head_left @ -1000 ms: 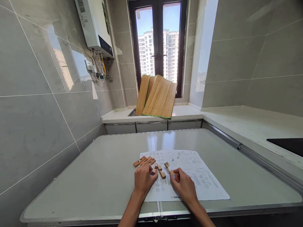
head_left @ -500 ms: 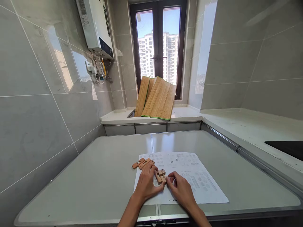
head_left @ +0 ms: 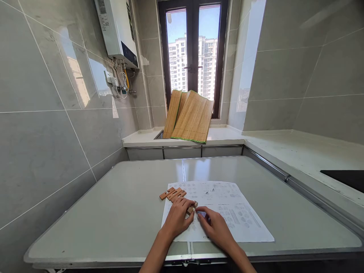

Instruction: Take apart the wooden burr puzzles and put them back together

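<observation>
My left hand [head_left: 179, 216] is closed round a small group of joined, notched wooden puzzle blocks [head_left: 194, 206] above the printed sheet, thumb on the near side and fingers on the far side. The fingers cover much of the blocks. My right hand [head_left: 213, 223] is curled just to the right, with thumb and index fingertips close together at the blocks' right edge. Whether a piece sits between those fingertips is hidden. Several flat, slotted wooden pieces [head_left: 173, 193] lie side by side beyond my left hand, partly on the sheet's far left corner.
The printed paper sheet [head_left: 239, 212] lies under both hands on a pale folding table [head_left: 113, 220] with a centre seam. A counter [head_left: 284, 148] runs along the back and right. A folded bamboo mat [head_left: 193, 117] leans at the window; a water heater [head_left: 116, 34] hangs at left.
Both hands have drawn closer together round the joined blocks. The blocks appear turned and are more covered by my left fingers. The view has shifted slightly.
</observation>
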`<state>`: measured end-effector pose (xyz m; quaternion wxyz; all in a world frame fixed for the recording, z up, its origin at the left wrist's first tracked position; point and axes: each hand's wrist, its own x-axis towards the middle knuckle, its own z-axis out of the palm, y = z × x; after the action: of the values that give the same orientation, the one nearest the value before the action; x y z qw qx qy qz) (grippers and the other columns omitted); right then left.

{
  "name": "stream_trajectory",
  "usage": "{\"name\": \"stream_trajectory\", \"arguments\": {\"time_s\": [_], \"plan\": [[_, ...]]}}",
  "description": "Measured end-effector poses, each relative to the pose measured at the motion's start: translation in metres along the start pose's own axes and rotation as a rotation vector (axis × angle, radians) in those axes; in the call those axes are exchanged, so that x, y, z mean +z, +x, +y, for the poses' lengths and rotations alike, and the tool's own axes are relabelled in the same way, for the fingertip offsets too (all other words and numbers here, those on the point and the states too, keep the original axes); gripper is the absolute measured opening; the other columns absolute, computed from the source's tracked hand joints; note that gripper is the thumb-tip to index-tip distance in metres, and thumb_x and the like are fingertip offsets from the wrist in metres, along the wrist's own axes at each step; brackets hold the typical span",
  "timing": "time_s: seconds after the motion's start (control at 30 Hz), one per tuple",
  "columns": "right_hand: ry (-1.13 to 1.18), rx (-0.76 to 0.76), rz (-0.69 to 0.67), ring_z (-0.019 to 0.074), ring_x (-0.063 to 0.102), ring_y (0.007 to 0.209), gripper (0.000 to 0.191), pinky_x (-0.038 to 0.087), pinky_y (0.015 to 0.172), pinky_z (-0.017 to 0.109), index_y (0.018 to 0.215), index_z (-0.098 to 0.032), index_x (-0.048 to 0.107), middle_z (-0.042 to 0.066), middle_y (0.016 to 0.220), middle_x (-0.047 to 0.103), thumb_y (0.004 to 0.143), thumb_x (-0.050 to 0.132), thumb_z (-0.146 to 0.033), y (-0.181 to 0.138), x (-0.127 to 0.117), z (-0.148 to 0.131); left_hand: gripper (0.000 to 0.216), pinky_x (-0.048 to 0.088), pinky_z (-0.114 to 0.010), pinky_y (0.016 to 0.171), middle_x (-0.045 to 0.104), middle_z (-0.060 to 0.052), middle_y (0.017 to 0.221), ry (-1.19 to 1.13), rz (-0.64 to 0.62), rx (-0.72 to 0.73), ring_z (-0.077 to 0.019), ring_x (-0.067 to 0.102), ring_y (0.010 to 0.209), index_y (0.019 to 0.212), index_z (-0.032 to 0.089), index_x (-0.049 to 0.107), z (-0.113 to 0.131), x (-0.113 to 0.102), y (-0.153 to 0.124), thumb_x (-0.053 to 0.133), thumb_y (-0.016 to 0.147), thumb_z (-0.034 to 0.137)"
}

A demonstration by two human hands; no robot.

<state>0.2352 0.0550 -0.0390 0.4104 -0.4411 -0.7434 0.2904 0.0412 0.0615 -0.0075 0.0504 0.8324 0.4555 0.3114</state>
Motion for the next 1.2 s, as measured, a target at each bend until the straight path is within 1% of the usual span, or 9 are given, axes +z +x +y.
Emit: {"name": "stream_trajectory", "arguments": {"time_s": [0.17, 0.3, 0.47, 0.57, 0.77, 0.93, 1.0, 1.1, 1.2], "plan": [[0.019, 0.018, 0.013, 0.0213, 0.062, 0.065, 0.03, 0.046, 0.065, 0.031, 0.104, -0.024, 0.071, 0.006, 0.092, 0.076, 0.096, 0.049, -0.043, 0.0, 0.001, 0.004, 0.033, 0.049, -0.05, 0.1, 0.07, -0.005, 0.11, 0.035, 0.054, -0.045, -0.0295, 0.062, 0.111, 0.115, 0.028, 0.062, -0.008, 0.006, -0.001, 0.056, 0.086, 0.013], [0.002, 0.016, 0.005, 0.0218, 0.063, 0.068, 0.028, 0.045, 0.065, 0.031, 0.101, -0.024, 0.071, 0.006, 0.09, 0.076, 0.096, 0.049, -0.041, 0.0, 0.001, 0.005, 0.034, 0.051, -0.051, 0.098, 0.069, -0.007, 0.112, 0.056, 0.106, -0.081, -0.031, 0.063, 0.111, 0.115, 0.026, 0.06, -0.016, 0.011, -0.002, 0.056, 0.084, 0.012], [-0.018, 0.032, -0.01, 0.0209, 0.062, 0.065, 0.028, 0.046, 0.065, 0.03, 0.101, -0.023, 0.069, 0.005, 0.088, 0.075, 0.097, 0.047, -0.04, 0.0, -0.001, 0.003, 0.043, 0.049, -0.053, 0.1, 0.066, -0.01, 0.122, 0.068, 0.148, -0.11, -0.032, 0.061, 0.116, 0.125, 0.023, 0.055, -0.021, 0.014, -0.002, 0.057, 0.084, 0.012], [-0.03, 0.035, -0.008, 0.0209, 0.062, 0.065, 0.027, 0.045, 0.064, 0.03, 0.101, -0.024, 0.069, 0.004, 0.087, 0.075, 0.097, 0.047, -0.039, 0.0, -0.002, 0.002, 0.042, 0.049, -0.051, 0.101, 0.065, -0.009, 0.125, 0.064, 0.148, -0.106, -0.0314, 0.06, 0.12, 0.125, 0.024, 0.054, -0.022, 0.014, -0.002, 0.059, 0.085, 0.013], [-0.031, 0.031, -0.008, 0.0213, 0.064, 0.068, 0.027, 0.046, 0.065, 0.03, 0.102, -0.024, 0.069, 0.005, 0.09, 0.076, 0.097, 0.047, -0.039, 0.0, -0.001, 0.003, 0.037, 0.049, -0.052, 0.101, 0.065, -0.009, 0.125, 0.064, 0.15, -0.105, -0.0316, 0.06, 0.118, 0.123, 0.024, 0.055, -0.024, 0.015, -0.001, 0.063, 0.087, 0.019], [-0.05, 0.024, -0.024, 0.0211, 0.063, 0.068, 0.026, 0.047, 0.067, 0.031, 0.102, -0.023, 0.068, 0.005, 0.086, 0.073, 0.097, 0.047, -0.037, 0.001, -0.001, 0.001, 0.036, 0.048, -0.053, 0.103, 0.064, -0.011, 0.127, 0.065, 0.143, -0.095, -0.0315, 0.057, 0.123, 0.122, 0.023, 0.055, -0.024, 0.015, -0.002, 0.056, 0.087, 0.013], [-0.036, 0.013, -0.059, 0.0212, 0.064, 0.071, 0.025, 0.048, 0.069, 0.032, 0.104, -0.023, 0.067, 0.005, 0.089, 0.073, 0.097, 0.047, -0.037, 0.0, -0.007, -0.002, 0.041, 0.048, -0.054, 0.104, 0.063, -0.011, 0.128, 0.066, 0.135, -0.093, -0.0316, 0.057, 0.124, 0.124, 0.023, 0.055, -0.023, 0.015, -0.002, 0.054, 0.085, 0.01], [-0.011, 0.007, -0.1, 0.0215, 0.065, 0.079, 0.026, 0.05, 0.073, 0.032, 0.11, -0.023, 0.064, 0.007, 0.1, 0.072, 0.098, 0.047, -0.037, -0.007, -0.024, -0.001, 0.048, 0.048, -0.053, 0.105, 0.062, -0.012, 0.129, 0.067, 0.124, -0.099, -0.0314, 0.056, 0.125, 0.127, 0.022, 0.054, -0.022, 0.013, -0.002, 0.053, 0.081, 0.006], [-0.034, 0.045, -0.072, 0.0219, 0.066, 0.083, 0.028, 0.051, 0.072, 0.032, 0.113, -0.024, 0.064, 0.007, 0.106, 0.072, 0.098, 0.047, -0.041, -0.016, -0.049, 0.011, 0.057, 0.046, -0.053, 0.108, 0.06, -0.011, 0.134, 0.066, 0.112, -0.101, -0.031, 0.054, 0.128, 0.131, 0.023, 0.052, -0.018, 0.006, -0.006, 0.052, 0.078, 0.004]]}}
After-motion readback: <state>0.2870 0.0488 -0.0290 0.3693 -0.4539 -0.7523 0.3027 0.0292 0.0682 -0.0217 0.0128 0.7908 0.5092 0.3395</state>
